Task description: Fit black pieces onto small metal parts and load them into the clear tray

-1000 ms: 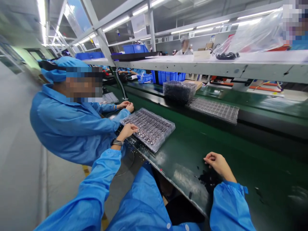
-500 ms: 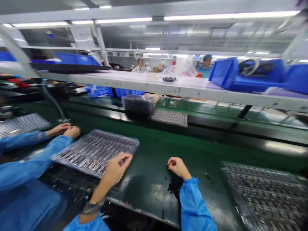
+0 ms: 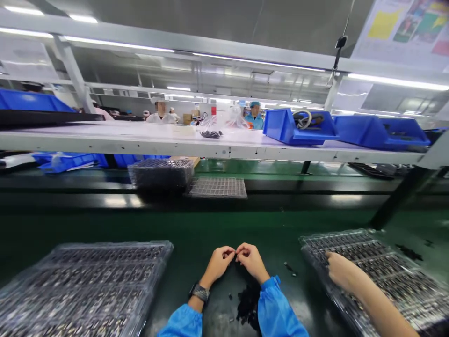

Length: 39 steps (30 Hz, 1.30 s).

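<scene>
My left hand (image 3: 218,265), wearing a dark wristwatch (image 3: 200,293), is closed in a pinch over the green work surface (image 3: 196,224). Fingertip to fingertip with it, my right hand (image 3: 251,261) is also pinched. A tiny black part (image 3: 235,254) shows between the two hands; its kind is too small to make out. Beneath my right wrist lies a loose pile of small black pieces (image 3: 248,306). To the left sits a clear plastic tray (image 3: 167,248) filled with rows of small dark and metallic parts.
A similar filled tray (image 3: 306,239) stands at the right, with a co-worker's hand (image 3: 345,276) reaching onto it. Small loose parts (image 3: 290,269) lie between. Farther back are stacked trays (image 3: 161,175), an open grid tray (image 3: 218,187) and a raised shelf (image 3: 157,142) bearing blue bins (image 3: 298,126).
My view has swung right. My left hand has left the edge of the left tray and come to meet my right hand. A co-worker's hand now shows at the right tray.
</scene>
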{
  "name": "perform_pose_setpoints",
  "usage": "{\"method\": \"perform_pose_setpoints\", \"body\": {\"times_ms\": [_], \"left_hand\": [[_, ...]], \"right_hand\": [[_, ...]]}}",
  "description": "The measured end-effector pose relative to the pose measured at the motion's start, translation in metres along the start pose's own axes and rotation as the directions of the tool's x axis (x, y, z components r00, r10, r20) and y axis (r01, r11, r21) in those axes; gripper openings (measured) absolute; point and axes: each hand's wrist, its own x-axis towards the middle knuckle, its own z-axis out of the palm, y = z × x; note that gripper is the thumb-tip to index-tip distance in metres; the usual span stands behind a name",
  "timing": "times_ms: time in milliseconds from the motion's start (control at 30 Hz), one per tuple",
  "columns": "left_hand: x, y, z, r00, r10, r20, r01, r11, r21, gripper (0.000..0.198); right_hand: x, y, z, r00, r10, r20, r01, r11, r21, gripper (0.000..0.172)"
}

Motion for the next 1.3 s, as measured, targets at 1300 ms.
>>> {"method": "perform_pose_setpoints", "body": {"times_ms": [1300], "left_hand": [[-0.014,0.010,0.003,0.988,0.106,-0.113,-0.112,0.992,-0.055,0.018]], "right_hand": [[-0.006,-0.006,-0.005,0.958,0.264,0.115,-0.287,0.908,0.306,0.036]]}}
